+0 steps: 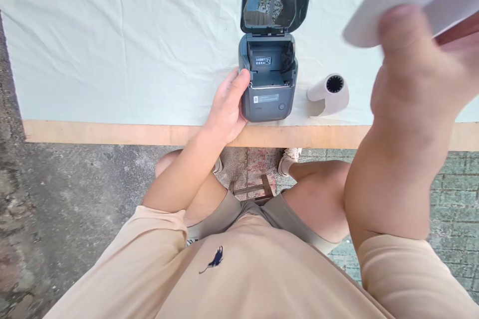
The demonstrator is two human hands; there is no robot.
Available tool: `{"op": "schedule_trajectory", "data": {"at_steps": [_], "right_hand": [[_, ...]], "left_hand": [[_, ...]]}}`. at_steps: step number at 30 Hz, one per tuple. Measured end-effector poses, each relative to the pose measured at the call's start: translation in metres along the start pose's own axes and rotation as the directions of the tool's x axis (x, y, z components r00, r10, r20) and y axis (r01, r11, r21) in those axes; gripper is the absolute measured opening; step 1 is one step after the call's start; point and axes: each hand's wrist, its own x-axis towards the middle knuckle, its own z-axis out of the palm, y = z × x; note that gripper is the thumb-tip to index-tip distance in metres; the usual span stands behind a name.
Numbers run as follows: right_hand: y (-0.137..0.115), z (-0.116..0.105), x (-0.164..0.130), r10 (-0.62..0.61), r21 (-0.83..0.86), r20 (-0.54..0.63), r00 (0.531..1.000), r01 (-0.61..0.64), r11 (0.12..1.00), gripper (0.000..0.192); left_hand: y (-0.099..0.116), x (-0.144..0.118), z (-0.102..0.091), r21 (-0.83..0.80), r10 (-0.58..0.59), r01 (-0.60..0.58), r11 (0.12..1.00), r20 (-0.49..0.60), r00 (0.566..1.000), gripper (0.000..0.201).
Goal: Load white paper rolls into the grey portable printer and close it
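A dark grey label printer [267, 104] stands on the cloth near the table's front edge, its lid [279, 5] swung up and back. Its paper bay is open and holds no roll. My left hand [229, 104] grips the printer's left side, thumb on the upper edge. Raised at the upper right, close to the camera, my right hand [415, 55] is closed around a large white paper roll [381, 10], partly cut off by the frame. Right of the printer lies a smaller white label roll [329, 97] with a dark toothed core and a loose end.
A pale cloth [112, 45] covers the table, wrinkled on the left. The wooden front edge [112, 132] runs across the view. Below it are my legs, a wooden stool [258, 189] and paved ground.
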Motion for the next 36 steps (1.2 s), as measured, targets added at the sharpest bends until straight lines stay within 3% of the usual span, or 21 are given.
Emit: {"op": "schedule_trajectory", "data": {"at_steps": [2,3,5,7,9,16,19,23,27,31,34,36], "right_hand": [[-0.020,0.014,-0.003,-0.173,-0.170,0.147,0.974,0.197,0.966,0.027],[-0.027,0.021,-0.004,-0.195,-0.298,0.249,0.949,0.267,0.916,0.027],[-0.033,0.034,-0.006,-0.109,-0.511,0.405,0.908,0.323,0.797,0.025],[-0.032,0.044,-0.006,-0.028,-0.632,0.456,0.889,0.346,0.694,0.025],[-0.026,0.051,-0.006,0.004,-0.670,0.483,0.876,0.366,0.646,0.025],[-0.007,0.057,-0.006,-0.018,-0.567,0.478,0.878,0.324,0.757,0.009],[-0.009,0.050,-0.007,-0.047,-0.517,0.468,0.882,0.317,0.795,0.021],[-0.010,0.043,-0.009,-0.079,-0.485,0.522,0.849,0.372,0.791,0.024],[-0.012,0.043,-0.014,-0.132,-0.471,0.534,0.835,0.423,0.774,0.024],[-0.018,0.041,-0.020,-0.160,-0.443,0.568,0.808,0.464,0.767,0.030],[-0.013,0.035,-0.019,-0.079,-0.421,0.610,0.789,0.407,0.811,0.020],[-0.006,0.029,-0.017,-0.038,-0.413,0.597,0.801,0.348,0.842,0.021]], "left_hand": [[0.000,-0.001,0.000,0.020,0.014,-0.014,1.000,0.023,1.000,0.023],[0.000,-0.001,0.000,0.021,0.020,-0.020,1.000,0.031,0.999,0.023],[0.000,-0.003,0.000,0.017,0.031,-0.032,0.999,0.041,0.999,0.019],[0.000,-0.004,-0.001,0.021,0.035,-0.036,0.999,0.040,0.999,0.016],[0.000,-0.006,-0.001,0.036,0.028,-0.029,0.999,0.035,0.999,0.014],[0.002,-0.005,-0.002,0.030,0.011,-0.012,0.999,0.040,0.999,0.015],[0.003,-0.002,-0.002,-0.028,-0.025,0.025,0.999,0.006,1.000,0.018],[0.003,-0.002,-0.004,-0.083,-0.016,0.019,0.996,0.031,0.999,0.023],[0.002,-0.004,-0.008,-0.037,0.017,-0.013,0.999,0.097,0.995,0.014],[-0.005,0.000,-0.016,0.026,0.066,-0.070,0.997,0.123,0.990,0.033],[-0.010,0.005,-0.023,0.087,0.087,-0.100,0.991,0.137,0.987,0.050],[-0.011,0.007,-0.027,0.129,0.079,-0.102,0.986,0.169,0.982,0.053]]}}
